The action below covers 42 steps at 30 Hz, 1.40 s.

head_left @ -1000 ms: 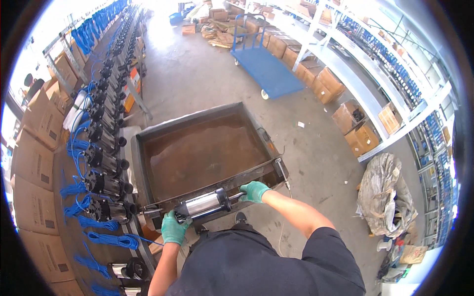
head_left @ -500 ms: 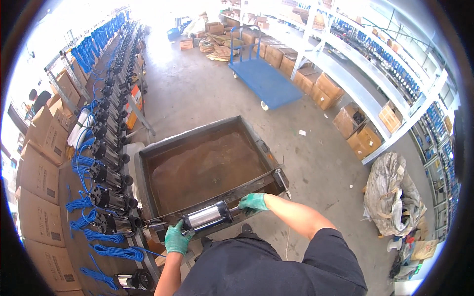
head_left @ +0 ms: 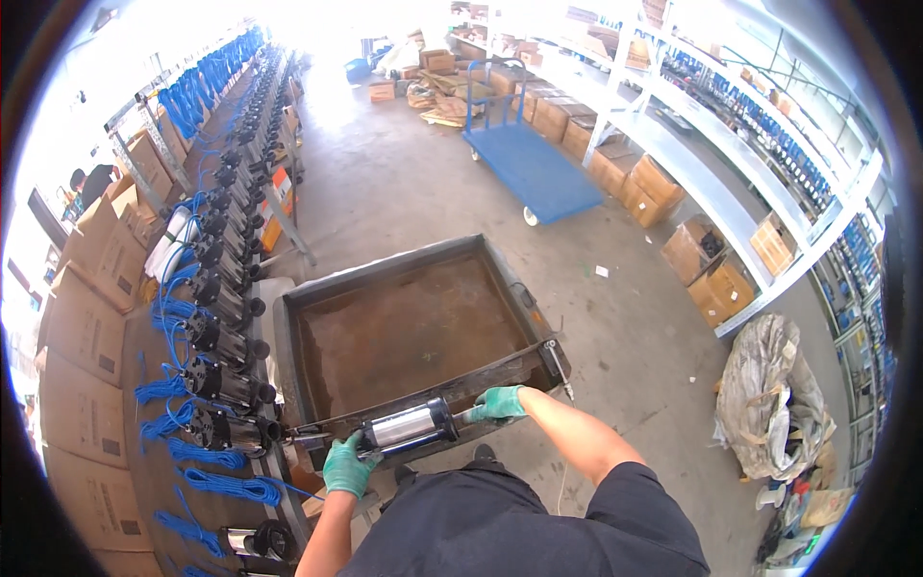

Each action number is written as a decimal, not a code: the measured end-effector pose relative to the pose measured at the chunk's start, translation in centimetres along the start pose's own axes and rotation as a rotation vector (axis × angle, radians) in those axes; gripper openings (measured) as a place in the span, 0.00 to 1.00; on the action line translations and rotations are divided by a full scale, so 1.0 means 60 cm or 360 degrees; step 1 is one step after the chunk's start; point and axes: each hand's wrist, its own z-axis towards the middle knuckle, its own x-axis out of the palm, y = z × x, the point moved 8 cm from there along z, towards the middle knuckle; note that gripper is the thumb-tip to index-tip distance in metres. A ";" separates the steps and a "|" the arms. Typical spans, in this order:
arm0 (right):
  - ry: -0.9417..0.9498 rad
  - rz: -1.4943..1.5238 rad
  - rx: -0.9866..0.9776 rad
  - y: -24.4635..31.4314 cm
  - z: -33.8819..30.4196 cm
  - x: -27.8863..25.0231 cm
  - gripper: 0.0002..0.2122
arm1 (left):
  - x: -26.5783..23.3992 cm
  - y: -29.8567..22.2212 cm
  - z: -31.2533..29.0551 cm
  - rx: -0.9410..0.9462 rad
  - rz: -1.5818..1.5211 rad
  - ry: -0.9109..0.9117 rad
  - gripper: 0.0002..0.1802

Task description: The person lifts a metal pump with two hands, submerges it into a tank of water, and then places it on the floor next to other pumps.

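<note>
A submersible pump with a shiny steel barrel (head_left: 406, 426) and black ends lies crosswise over the near edge of the water tank (head_left: 317, 413). My left hand (head_left: 348, 467), in a green glove, is closed on its left end. At the opposite end my right hand (head_left: 497, 405), also green-gloved, has its fingers curled around a short grey rod-like piece (head_left: 465, 416) that sticks out toward the pump. How that piece meets the pump is hard to make out. Brown, cloudy water (head_left: 413, 322) fills the tank.
On the left, a bench carries a long row of similar pumps (head_left: 226, 383) with coiled blue cables (head_left: 231, 487), beside cardboard boxes (head_left: 85, 413). An air gun (head_left: 560, 369) hangs at the tank's right corner. Beyond stand a blue trolley (head_left: 534, 173), shelving (head_left: 692, 178) and a grey sack (head_left: 769, 394).
The view has shifted slightly, so the scene sits a little further right and lower. My right hand is a bit closer to the pump's end, and the water surface looks calmer.
</note>
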 end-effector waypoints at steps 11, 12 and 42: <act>0.0092 0.2080 0.0100 -0.036 -0.004 0.045 0.23 | 0.007 0.004 -0.001 -0.0029 -0.0041 0.0014 0.40; 0.0061 0.1993 -0.0025 -0.049 0.015 0.047 0.22 | 0.008 0.002 0.001 -0.0013 -0.0041 0.0011 0.41; -0.1265 0.1671 -0.0137 -0.126 -0.017 0.000 0.12 | 0.291 0.368 -0.082 -0.0763 -0.1194 -0.0085 0.32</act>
